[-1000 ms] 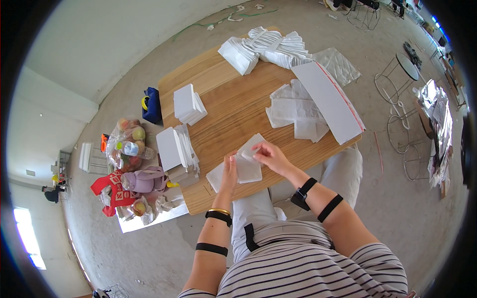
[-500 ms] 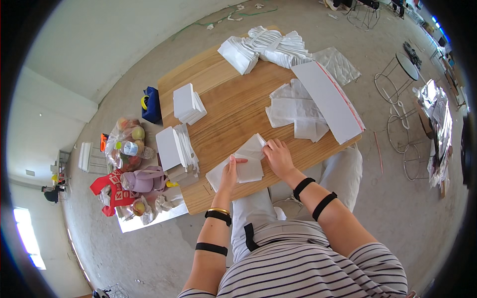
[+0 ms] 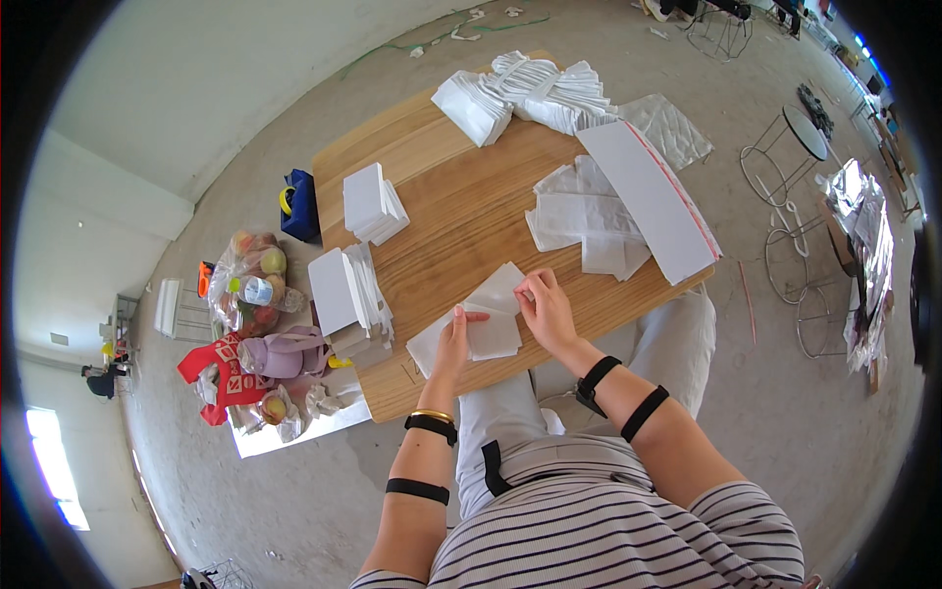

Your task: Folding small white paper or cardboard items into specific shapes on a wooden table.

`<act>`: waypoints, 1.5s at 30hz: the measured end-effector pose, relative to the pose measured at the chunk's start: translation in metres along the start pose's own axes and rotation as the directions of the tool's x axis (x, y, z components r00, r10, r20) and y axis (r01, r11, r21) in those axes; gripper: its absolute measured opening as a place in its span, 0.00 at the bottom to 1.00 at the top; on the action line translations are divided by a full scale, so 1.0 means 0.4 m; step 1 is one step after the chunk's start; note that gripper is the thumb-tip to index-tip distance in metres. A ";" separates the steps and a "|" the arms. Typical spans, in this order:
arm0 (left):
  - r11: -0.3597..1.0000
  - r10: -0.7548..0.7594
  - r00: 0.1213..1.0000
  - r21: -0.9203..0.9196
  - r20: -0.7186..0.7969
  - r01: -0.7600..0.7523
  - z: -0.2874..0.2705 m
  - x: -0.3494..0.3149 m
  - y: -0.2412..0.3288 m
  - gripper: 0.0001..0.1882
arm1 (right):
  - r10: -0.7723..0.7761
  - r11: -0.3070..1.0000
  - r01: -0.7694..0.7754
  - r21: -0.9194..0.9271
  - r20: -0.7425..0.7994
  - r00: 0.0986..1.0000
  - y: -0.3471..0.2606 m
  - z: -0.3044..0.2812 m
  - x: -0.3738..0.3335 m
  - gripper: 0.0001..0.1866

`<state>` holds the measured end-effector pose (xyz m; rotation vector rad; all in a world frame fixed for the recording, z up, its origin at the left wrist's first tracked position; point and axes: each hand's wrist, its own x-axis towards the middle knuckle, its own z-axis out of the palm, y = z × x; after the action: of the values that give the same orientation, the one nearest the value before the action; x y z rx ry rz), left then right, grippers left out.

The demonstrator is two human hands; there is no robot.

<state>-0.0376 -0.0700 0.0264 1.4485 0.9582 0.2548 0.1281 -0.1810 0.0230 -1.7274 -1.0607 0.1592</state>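
My left hand (image 3: 452,340) is on a small cluster of thin white sheets (image 3: 494,337) near the table's front edge. Its thumb points up, one finger lies across the paper, and the other fingers are mostly hidden. White paper shows on both sides of this hand. Just right of the sheets' upper corner, my right hand (image 3: 547,310) has its fingertips drawn together in a pinch. Whatever they may hold is too small to see.
On the wooden table (image 3: 432,216) stand two white stacks (image 3: 373,203) (image 3: 345,294) at left. Banded white bundles (image 3: 525,93) lie at the far end. Loose white sheets (image 3: 589,221) and a long white box (image 3: 648,201) sit at right. Bagged fruit (image 3: 260,270) is beyond the left edge.
My right hand has come away from the sheets' upper corner, and its fingers have curled into a pinch. That corner now lies flatter. My left hand has stayed in place.
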 end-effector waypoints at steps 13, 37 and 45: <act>1.000 0.007 1.000 0.007 -0.009 -0.007 0.000 0.003 -0.007 0.38 | -0.030 0.973 0.058 -0.224 0.124 0.992 0.035 0.011 0.013 0.10; 1.000 0.011 1.000 -0.002 0.002 -0.011 0.000 0.014 -0.025 0.39 | -0.084 0.959 0.104 -0.265 0.087 0.993 0.037 0.017 0.021 0.04; 0.999 -0.001 1.000 -0.050 0.008 0.001 -0.006 0.013 -0.031 0.38 | -0.221 0.922 0.229 -0.313 0.060 0.973 0.028 0.020 0.026 0.08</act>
<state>-0.0408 -0.0669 0.0136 1.4017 0.9401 0.2704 0.1361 -0.1686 0.0141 -1.8731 -1.3514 -0.1471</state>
